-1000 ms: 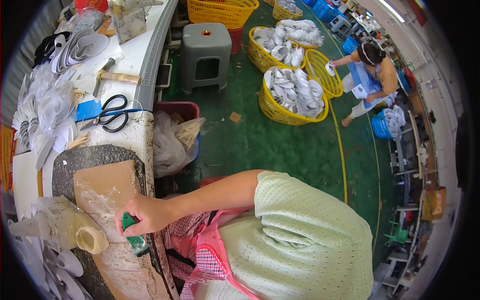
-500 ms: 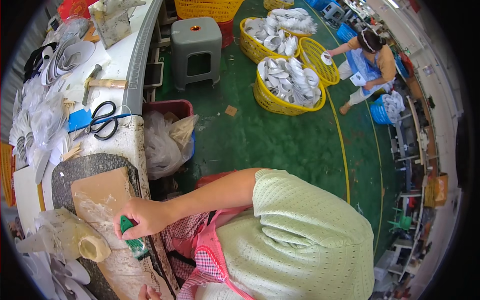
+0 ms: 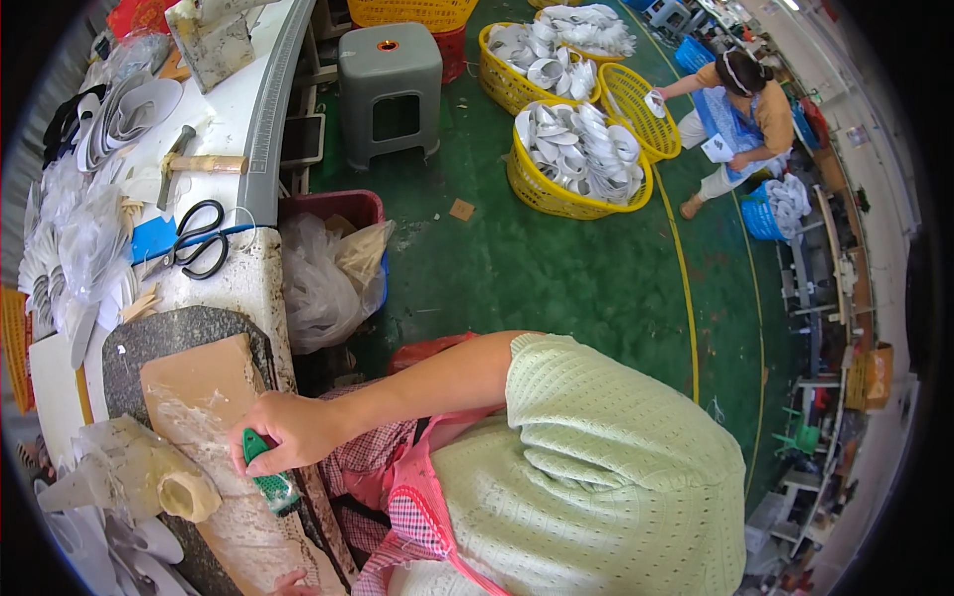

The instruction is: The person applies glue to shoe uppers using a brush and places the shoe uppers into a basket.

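Observation:
My right hand (image 3: 288,434) is closed around the green handle of a small brush (image 3: 270,477), its bristles pointing down at a brown board (image 3: 204,382) smeared with whitish residue. The board lies on a dark speckled slab (image 3: 124,350) at the workbench edge. Only a few fingertips of my left hand (image 3: 292,584) show at the lower edge, over the board; the rest is cut off. Beside the brush lies a cloudy, residue-caked plastic container (image 3: 149,469) with a round cream-coloured mouth. White curved pieces (image 3: 134,546) are heaped below it.
Black-handled scissors (image 3: 202,241) and a wooden-handled hammer (image 3: 204,164) lie farther up the bench (image 3: 260,288). A bagged bin (image 3: 333,288) and grey stool (image 3: 391,89) stand beside it. Yellow baskets (image 3: 581,204) of white pieces sit near a co-worker (image 3: 740,119).
The brush in my right hand has shifted very slightly right. My left fingertips at the lower edge have changed position a little. The whole view has moved slightly.

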Tool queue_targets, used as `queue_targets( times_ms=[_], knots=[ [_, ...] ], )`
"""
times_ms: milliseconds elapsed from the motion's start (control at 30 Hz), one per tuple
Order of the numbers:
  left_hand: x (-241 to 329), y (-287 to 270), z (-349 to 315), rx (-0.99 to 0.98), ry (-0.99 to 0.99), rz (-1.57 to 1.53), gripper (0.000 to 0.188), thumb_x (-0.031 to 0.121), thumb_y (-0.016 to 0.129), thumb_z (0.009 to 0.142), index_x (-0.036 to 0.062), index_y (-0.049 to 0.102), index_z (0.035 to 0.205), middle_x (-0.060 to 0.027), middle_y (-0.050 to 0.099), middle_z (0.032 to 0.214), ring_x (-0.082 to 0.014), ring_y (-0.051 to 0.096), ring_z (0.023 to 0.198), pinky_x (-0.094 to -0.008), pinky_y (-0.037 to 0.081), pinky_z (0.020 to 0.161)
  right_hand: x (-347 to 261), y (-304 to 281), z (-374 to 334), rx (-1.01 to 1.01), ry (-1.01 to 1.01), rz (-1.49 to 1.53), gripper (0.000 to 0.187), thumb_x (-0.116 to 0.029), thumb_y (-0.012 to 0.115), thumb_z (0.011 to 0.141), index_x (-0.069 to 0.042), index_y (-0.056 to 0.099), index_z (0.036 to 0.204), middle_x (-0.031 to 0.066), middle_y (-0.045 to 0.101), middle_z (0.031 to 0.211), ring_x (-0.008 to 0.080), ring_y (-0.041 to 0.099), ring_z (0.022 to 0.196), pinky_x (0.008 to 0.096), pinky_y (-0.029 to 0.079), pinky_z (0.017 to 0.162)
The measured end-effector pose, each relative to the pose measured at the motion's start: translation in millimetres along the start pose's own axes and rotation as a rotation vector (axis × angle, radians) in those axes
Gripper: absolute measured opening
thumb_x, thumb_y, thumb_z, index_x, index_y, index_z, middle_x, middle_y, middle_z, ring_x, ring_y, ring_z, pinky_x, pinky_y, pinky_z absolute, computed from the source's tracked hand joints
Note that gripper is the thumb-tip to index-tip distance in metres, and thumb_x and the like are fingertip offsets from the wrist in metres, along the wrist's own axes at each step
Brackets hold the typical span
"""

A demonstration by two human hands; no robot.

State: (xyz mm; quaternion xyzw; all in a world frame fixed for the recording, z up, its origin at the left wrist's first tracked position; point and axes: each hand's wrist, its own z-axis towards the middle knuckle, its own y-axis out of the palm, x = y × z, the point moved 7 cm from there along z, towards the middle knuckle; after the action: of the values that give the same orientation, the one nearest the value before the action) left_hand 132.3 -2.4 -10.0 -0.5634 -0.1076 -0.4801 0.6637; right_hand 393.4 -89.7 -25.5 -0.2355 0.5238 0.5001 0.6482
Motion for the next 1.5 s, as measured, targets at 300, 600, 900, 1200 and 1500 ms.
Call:
queue_targets(
  times_ms=[300, 600, 900, 1200, 1500],
  knots=[
    [41, 1, 12, 0.097, 0.000, 0.051, 0.052, 0.035, 0.036, 0.089, 0.0060, 0.058, 0.051, -0.0001, 0.051, 0.043, -0.0166, 0.049, 0.043, -0.0306, 0.041, 0.045, -2, -1, -3, -0.046, -0.018, 0.007, 0.010, -0.010, 0.059, 0.072, -0.005, 0.059, 0.081, 0.0035, 0.062, 0.073, 0.0125, 0.057, 0.063, 0.0246, 0.043, 0.057],
    [4, -23, 12, 0.182, -0.157, 0.192, 0.060, 0.040, 0.032, 0.090, 0.0047, 0.051, 0.045, -0.0038, 0.055, 0.046, -0.0147, 0.049, 0.041, -0.0285, 0.038, 0.039, 1, 2, -3, -0.065, 0.021, -0.023, 0.011, -0.011, 0.060, 0.071, -0.005, 0.059, 0.080, 0.0025, 0.061, 0.071, 0.0111, 0.055, 0.061, 0.0244, 0.041, 0.055],
    [21, -18, 4, 0.129, -0.186, 0.273, 0.028, 0.025, 0.049, 0.084, 0.0015, 0.063, 0.077, -0.0092, 0.061, 0.062, -0.0173, 0.053, 0.050, -0.0303, 0.042, 0.044, 9, 8, -5, -0.069, 0.084, 0.044, 0.010, -0.007, 0.063, 0.067, -0.003, 0.060, 0.076, 0.0048, 0.059, 0.066, 0.0122, 0.054, 0.058, 0.0254, 0.041, 0.054],
    [69, -10, 21, -0.069, 0.309, 0.729, 0.030, 0.024, 0.049, 0.084, 0.0044, 0.058, 0.063, -0.0102, 0.058, 0.059, -0.0244, 0.054, 0.051, -0.0347, 0.043, 0.047, 9, 11, -8, -0.103, -0.001, 0.023, 0.011, -0.012, 0.060, 0.073, -0.004, 0.058, 0.080, 0.0027, 0.059, 0.069, 0.0098, 0.053, 0.061, 0.0240, 0.040, 0.055],
    [64, -26, 38, 0.248, 0.224, -0.020, 0.057, 0.039, 0.034, 0.091, 0.0053, 0.046, 0.046, -0.0023, 0.048, 0.041, -0.0164, 0.047, 0.036, -0.0275, 0.039, 0.036, -1, 6, -16, -0.063, 0.039, -0.028, 0.010, -0.011, 0.060, 0.071, -0.005, 0.059, 0.078, 0.0031, 0.060, 0.068, 0.0103, 0.054, 0.060, 0.0244, 0.041, 0.054]
  ],
)
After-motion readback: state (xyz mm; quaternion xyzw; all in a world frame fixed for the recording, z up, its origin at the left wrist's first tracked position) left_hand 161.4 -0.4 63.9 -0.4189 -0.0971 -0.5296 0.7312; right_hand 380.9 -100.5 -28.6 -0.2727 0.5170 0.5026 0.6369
